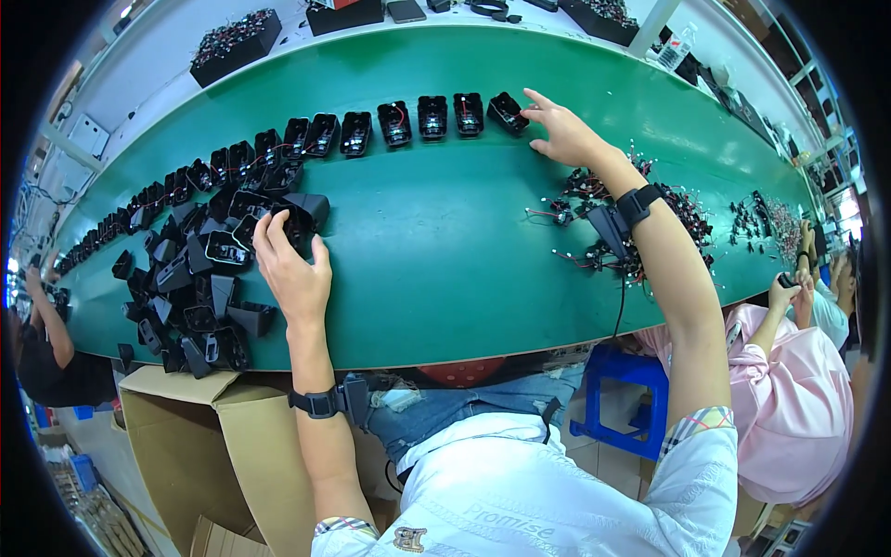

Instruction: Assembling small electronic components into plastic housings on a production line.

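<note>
While we look down at the green desk point(445, 278), we see our work about partway along, as best we can judge. A long row of black cases point(432, 117) bends across the far side and runs away to the left, so that part looks done. Our right hand point(564, 135) is at the right end of the row, by the last case point(506, 113), which sits a bit tilted. Its grip is spread wide, with the fingertips at the edge of that case, and we cannot tell if they touch it.

Our left hand point(297, 277) is on the near side of the row, at the edge of a big, messy pile of black cases point(225, 249). Its fingers bend over one dark case point(299, 226), but we cannot tell if the grip is pinching it. That whole pile is not in the row yet, so we think much is left. Red wires point(397, 111) show inside some cases in the row, but others are too dark to tell. Lots of loose wired bits point(685, 212) lie in a heap on the right, by our right arm.
</note>
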`<action>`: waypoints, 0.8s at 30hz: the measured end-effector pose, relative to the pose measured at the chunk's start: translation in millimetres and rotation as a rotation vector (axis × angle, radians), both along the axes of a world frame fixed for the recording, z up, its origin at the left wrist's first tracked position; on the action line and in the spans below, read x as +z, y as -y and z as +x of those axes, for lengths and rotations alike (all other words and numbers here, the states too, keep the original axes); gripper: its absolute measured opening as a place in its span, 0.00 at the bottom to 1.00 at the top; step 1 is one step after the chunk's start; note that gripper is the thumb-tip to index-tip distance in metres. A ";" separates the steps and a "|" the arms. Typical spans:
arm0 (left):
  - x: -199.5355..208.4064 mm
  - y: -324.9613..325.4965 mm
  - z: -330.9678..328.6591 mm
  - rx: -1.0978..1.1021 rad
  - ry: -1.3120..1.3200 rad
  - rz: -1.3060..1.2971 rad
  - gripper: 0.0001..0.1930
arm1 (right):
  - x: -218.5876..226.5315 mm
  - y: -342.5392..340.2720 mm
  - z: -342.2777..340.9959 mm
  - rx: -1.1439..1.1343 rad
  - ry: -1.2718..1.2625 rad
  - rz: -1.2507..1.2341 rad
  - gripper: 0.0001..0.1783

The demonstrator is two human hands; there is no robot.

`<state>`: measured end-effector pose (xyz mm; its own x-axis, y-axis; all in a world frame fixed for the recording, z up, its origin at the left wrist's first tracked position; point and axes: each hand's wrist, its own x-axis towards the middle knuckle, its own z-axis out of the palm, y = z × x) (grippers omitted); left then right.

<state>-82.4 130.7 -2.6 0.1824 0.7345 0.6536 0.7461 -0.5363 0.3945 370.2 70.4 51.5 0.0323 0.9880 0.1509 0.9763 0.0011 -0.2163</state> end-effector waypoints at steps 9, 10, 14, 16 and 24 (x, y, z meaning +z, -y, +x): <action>11.4 10.9 3.5 -0.052 0.020 -0.020 0.32 | 43.7 53.0 -20.8 0.104 0.088 0.051 0.23; 15.2 13.4 3.1 -0.051 0.015 -0.015 0.32 | 49.0 61.8 -32.6 0.178 0.022 0.024 0.21; 26.6 46.9 17.3 -0.048 0.029 -0.069 0.35 | 50.7 108.7 -73.3 0.055 0.060 -0.133 0.20; 25.0 68.0 23.2 -0.086 0.034 -0.104 0.36 | 33.0 118.8 -77.4 -0.020 0.155 -0.109 0.25; 16.8 127.3 42.9 -0.426 0.066 -0.290 0.44 | -3.2 129.7 -101.4 -0.206 -0.298 0.195 0.18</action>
<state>-39.5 3.4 14.1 0.4695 0.7569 0.4546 0.4541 -0.6486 0.6109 268.9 -59.2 48.3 0.2968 0.9101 0.2893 0.8550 -0.1183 -0.5050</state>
